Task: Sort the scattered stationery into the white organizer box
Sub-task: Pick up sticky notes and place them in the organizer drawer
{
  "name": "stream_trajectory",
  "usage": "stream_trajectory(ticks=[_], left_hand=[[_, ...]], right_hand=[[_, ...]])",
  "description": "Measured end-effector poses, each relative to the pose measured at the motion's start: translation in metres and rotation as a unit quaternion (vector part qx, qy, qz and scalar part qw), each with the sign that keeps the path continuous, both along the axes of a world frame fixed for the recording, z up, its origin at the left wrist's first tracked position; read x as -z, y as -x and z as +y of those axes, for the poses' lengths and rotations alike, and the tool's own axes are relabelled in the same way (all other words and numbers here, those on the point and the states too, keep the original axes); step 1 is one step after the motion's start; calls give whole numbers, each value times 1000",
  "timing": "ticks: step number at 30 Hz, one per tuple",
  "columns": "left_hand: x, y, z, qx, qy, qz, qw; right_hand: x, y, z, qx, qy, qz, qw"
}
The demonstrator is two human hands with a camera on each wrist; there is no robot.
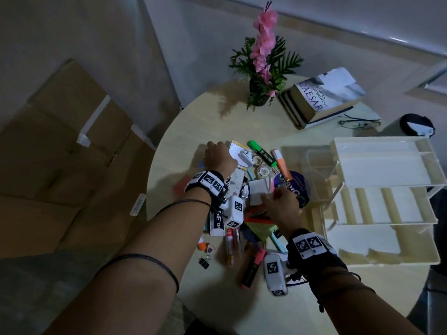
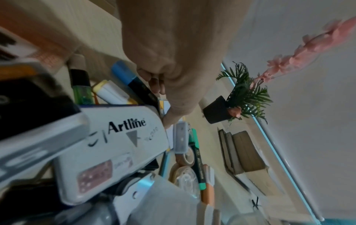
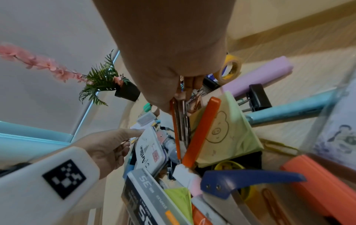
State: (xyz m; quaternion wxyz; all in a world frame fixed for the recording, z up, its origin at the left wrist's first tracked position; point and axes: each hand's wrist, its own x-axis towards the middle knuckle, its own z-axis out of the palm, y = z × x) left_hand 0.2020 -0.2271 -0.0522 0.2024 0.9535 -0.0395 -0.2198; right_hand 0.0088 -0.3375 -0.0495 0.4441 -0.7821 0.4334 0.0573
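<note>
Scattered stationery [image 1: 242,213] lies heaped mid-table: a white Artline case [image 2: 115,137], a green highlighter [image 1: 260,151], an orange highlighter [image 1: 280,163], tape rolls, sticky notes and a stapler. The white organizer box [image 1: 387,151] stands to the right with bare compartments. My left hand [image 2: 161,103] reaches over the pile's far left; its fingers curl onto a blue-capped highlighter [image 2: 125,73] and its thumb touches the case's edge. My right hand [image 3: 179,97] is down in the middle of the pile, thumb and fingers pinching the end of a thin orange-edged metal tool [image 3: 176,129], beside a white note pad [image 1: 260,189].
A potted pink flower [image 1: 261,93], stacked books [image 1: 321,102] and glasses [image 1: 358,123] sit at the table's far side. A black binder clip [image 1: 205,261] lies near the front left edge. Cardboard boxes [image 1: 60,141] stand on the floor to the left.
</note>
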Motion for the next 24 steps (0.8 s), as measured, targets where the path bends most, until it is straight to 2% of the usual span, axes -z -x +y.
stream_trajectory(ticks=[6, 9, 16, 18, 21, 22, 24], left_hand=[[-5, -2, 10, -32, 116, 32, 992], [-9, 8, 16, -38, 161, 14, 986], [-39, 43, 29, -36, 251, -65, 965], [-57, 64, 27, -25, 320, -35, 946], [-82, 104, 23, 4, 407, 88, 909], [-87, 117, 21, 21, 414, 117, 903], [-94, 143, 18, 57, 392, 135, 908]], right_hand=[[-17, 14, -12, 12, -17, -105, 994], [-29, 22, -19, 32, -26, -158, 987], [-41, 45, -34, 83, -156, -224, 958], [-45, 53, -36, 92, -188, -230, 950], [-54, 66, -37, 75, -220, -225, 946], [-58, 70, -38, 68, -232, -223, 944], [-71, 81, -40, 72, -273, -218, 934]])
